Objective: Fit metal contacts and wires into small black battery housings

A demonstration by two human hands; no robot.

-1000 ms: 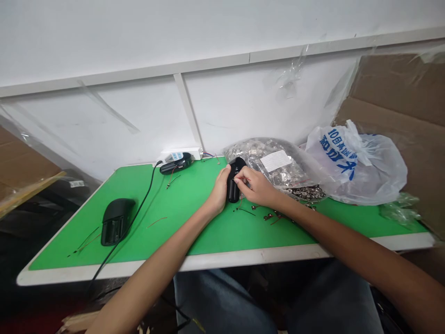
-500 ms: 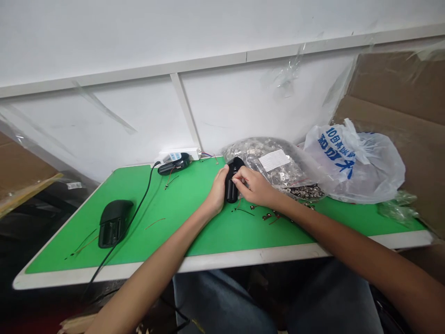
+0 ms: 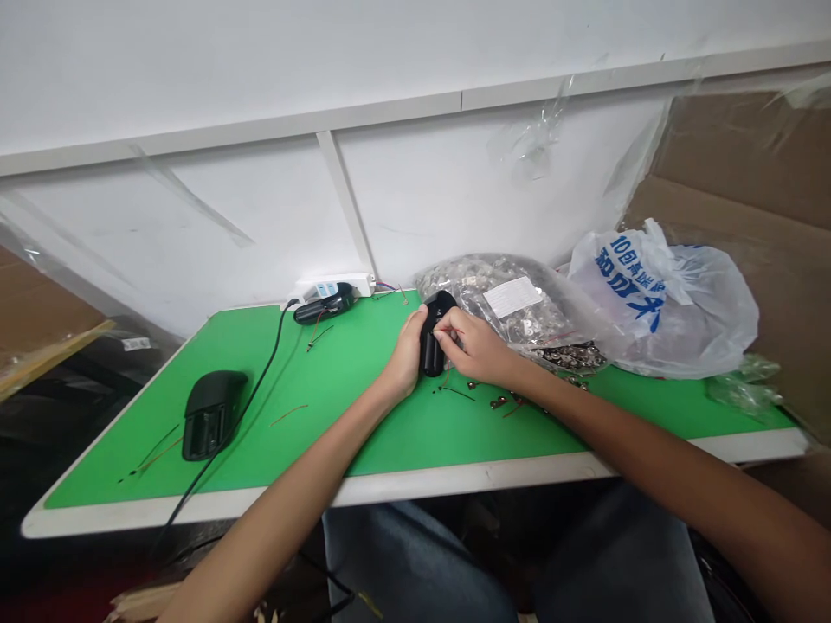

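Upright over the green table top (image 3: pixel 363 433), a black plastic housing (image 3: pixel 431 356) with a rounded top is gripped along its left side by my left hand (image 3: pixel 409 348). The fingers of my right hand (image 3: pixel 473 346) are pinched together against its middle. Whatever is between those fingertips is hidden or too small to make out. Thin wires (image 3: pixel 458 394) trail below the housing. Small metal pieces (image 3: pixel 499 402) lie near my right forearm.
A similar black housing (image 3: pixel 211 415) lies at left beside a black cable (image 3: pixel 260 368). Another housing (image 3: pixel 325 305) rests against a white power strip (image 3: pixel 360 284). A clear bag of metal parts (image 3: pixel 506 298) and a white plastic bag (image 3: pixel 681 320) stand at the back right.
Both hands keep their grip on and against the black housing with hardly any movement. The view has shifted very slightly.
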